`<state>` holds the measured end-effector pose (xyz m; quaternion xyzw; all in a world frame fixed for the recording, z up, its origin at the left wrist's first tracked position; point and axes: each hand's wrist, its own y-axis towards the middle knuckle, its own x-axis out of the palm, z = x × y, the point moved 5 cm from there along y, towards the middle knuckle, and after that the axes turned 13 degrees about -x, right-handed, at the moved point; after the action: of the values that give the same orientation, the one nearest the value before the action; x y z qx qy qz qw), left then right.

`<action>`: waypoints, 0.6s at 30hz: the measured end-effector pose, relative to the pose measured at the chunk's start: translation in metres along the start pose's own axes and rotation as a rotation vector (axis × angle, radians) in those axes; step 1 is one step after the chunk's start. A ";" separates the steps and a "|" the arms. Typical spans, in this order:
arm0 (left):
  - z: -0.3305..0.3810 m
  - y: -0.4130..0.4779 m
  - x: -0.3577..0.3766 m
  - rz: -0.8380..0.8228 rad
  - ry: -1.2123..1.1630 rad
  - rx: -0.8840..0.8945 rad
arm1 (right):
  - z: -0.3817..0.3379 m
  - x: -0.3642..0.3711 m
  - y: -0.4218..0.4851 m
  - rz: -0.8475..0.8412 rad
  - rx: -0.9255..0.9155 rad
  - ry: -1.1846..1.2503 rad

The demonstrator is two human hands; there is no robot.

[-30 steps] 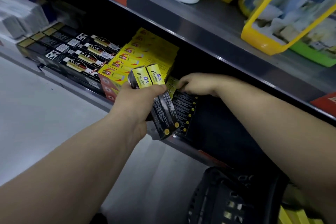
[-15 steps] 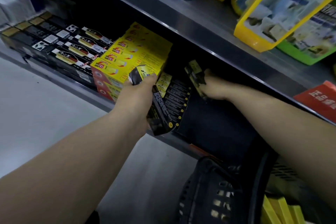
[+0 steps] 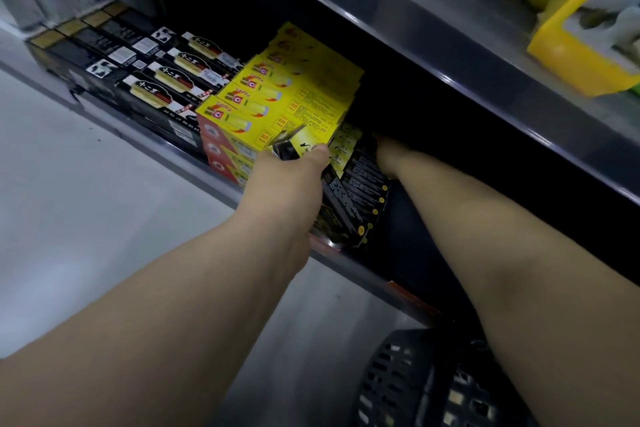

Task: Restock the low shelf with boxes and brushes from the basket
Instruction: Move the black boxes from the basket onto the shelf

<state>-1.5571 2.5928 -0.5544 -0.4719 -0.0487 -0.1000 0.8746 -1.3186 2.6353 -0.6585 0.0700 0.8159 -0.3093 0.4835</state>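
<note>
— Boxes [image 3: 360, 191] of black and yellow, where did they lie?
— Centre of frame, on the low shelf [image 3: 346, 265], just right of the yellow stack [image 3: 294, 94]. The left hand [image 3: 291, 180] had its fingers curled round a further box [image 3: 287, 146].
— And the right hand [image 3: 389, 156]?
— Deep in shadow, fingers hidden; its grip could not be told. The basket [image 3: 408, 381] sat lower right.

On the low shelf [image 3: 214, 184], flat boxes [image 3: 166, 80] lie left of stacked boxes [image 3: 284, 97], slim boxes [image 3: 363, 191] right — basket [image 3: 408, 378] below.

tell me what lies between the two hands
Head view: black boxes with yellow dots lie on the low shelf between the right hand and the left hand, which grips a yellow-topped box.
</note>
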 end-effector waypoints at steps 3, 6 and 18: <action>-0.005 0.000 0.005 -0.008 -0.006 -0.017 | 0.001 -0.009 -0.009 -0.116 -0.028 -0.167; -0.007 0.000 0.006 0.004 0.007 -0.007 | -0.019 -0.023 -0.033 -0.213 -0.156 -0.361; 0.000 -0.028 0.005 -0.064 0.028 -0.024 | -0.078 -0.044 -0.196 -0.239 -0.620 -0.195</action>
<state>-1.5583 2.5778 -0.5307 -0.4792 -0.0504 -0.1351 0.8658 -1.4345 2.5314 -0.5099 -0.2059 0.8234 -0.1065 0.5180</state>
